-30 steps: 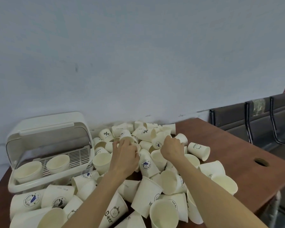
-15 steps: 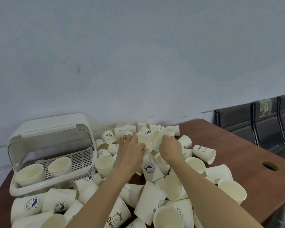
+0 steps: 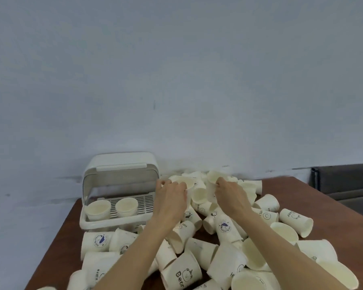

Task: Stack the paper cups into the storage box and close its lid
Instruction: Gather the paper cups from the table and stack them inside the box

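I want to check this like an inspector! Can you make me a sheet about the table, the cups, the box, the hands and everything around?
Surface: brown table.
Job's things: storage box, lid up, two cups inside; loose paper cups piled beside it.
Clutter: nothing seen.
Hands: left hand grips a cup; right hand grips another cup.
Cables: nothing seen.
Surroundings: pale wall, dark chairs at right.

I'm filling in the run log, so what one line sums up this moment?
left hand: grips cup | right hand: grips cup | storage box: lid open, two cups inside
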Motion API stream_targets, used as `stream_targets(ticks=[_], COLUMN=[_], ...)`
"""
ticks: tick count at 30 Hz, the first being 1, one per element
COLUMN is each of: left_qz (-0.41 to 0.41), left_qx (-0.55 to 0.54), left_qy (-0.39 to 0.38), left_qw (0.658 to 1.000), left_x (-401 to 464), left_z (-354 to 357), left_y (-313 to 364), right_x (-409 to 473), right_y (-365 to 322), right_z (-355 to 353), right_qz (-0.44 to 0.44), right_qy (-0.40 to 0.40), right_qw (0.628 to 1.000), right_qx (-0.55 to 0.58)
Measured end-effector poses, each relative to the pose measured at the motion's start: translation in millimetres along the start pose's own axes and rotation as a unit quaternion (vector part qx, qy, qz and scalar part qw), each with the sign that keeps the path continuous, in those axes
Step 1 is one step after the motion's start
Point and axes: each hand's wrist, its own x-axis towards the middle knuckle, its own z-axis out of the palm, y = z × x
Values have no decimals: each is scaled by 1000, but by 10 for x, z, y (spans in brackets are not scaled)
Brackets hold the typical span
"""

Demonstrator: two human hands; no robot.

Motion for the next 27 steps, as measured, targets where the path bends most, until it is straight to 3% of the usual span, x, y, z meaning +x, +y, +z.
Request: stream_targets(ticks=[14,27], left_qz=[-129,-218], left_qx=[31,75], left_qy=[14,63], left_qw=[991,971], left_x=[-317,-552], left_z=[-438,-331], left_y=[-1307,-1955], right_x=[7,-76], right_y=[-1302,-2105], right_z=[363,653], right_qz=[-176,-168], right_qy=[-5,-30], right_qw=[982,985], right_qx=[72,10])
